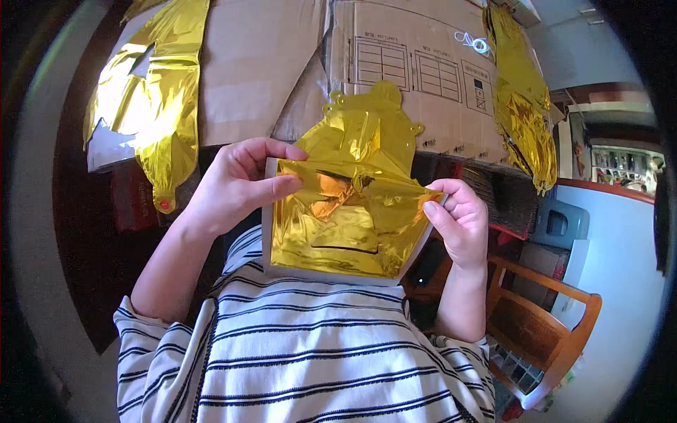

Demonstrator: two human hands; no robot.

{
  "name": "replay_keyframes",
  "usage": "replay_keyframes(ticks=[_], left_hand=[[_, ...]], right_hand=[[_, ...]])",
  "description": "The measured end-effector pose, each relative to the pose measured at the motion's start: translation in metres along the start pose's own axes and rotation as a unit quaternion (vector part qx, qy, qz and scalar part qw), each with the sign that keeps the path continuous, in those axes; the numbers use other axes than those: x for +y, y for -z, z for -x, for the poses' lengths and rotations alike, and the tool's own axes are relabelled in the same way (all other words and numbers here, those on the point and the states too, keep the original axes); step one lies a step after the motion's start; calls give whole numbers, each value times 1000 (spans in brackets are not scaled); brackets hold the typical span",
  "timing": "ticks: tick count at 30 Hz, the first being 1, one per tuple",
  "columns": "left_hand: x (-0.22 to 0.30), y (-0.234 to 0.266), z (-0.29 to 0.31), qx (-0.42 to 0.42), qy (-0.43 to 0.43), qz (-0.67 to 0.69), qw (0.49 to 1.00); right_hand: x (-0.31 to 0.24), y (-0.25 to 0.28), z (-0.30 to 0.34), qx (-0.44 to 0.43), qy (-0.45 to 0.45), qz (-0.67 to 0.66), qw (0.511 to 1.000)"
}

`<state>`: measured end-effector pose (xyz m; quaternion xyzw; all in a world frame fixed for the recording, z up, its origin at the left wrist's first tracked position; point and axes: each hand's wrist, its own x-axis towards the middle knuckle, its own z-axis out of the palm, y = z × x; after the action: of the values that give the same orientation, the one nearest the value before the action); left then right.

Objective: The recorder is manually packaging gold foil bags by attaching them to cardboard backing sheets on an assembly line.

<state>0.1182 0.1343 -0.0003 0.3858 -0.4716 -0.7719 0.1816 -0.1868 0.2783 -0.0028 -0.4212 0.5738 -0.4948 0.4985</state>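
In front of your chest, above your black-and-white striped shirt (310, 359), you hold a flat, uninflated gold foil balloon (345, 218) with both hands. Your left hand (236, 185) is closed on the balloon's upper left edge, thumb and fingers pinching the crinkled foil where it folds over. Your right hand (458, 218) is closed on the right edge, the thumb pressed along the foil and the fingers curled behind it. The balloon hangs between the 2 hands, its white backing showing along the left and lower borders, and a scalloped tab with small holes stands up at its top. Behind it lies a large sheet of flattened brown cardboard (254, 63) printed with black grid boxes. On the cardboard's left part rests another gold foil balloon with a red valve end (151, 99), well apart from your left hand. A third crumpled gold foil balloon (525, 106) hangs along the cardboard's right edge. Lower right, near your right forearm, stands a wooden chair with an orange-brown frame (557, 324), and beside it a grey plastic box (560, 222).
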Motion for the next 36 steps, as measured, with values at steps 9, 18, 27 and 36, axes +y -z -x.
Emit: replay_keyframes(ticks=[9,18,27,36], left_hand=[[2,-8,25,-5,11,47,999],[-8,-23,53,13,-95,33,995],[-30,-10,31,23,-72,-73,994],[-51,-4,-1,-8,-74,-42,996]], right_hand=[[-9,-6,35,38,1,-38,999],[-15,-22,67,93,78,16,993],[9,-30,58,99,17,-19,995],[53,-19,16,57,-13,-35,998]])
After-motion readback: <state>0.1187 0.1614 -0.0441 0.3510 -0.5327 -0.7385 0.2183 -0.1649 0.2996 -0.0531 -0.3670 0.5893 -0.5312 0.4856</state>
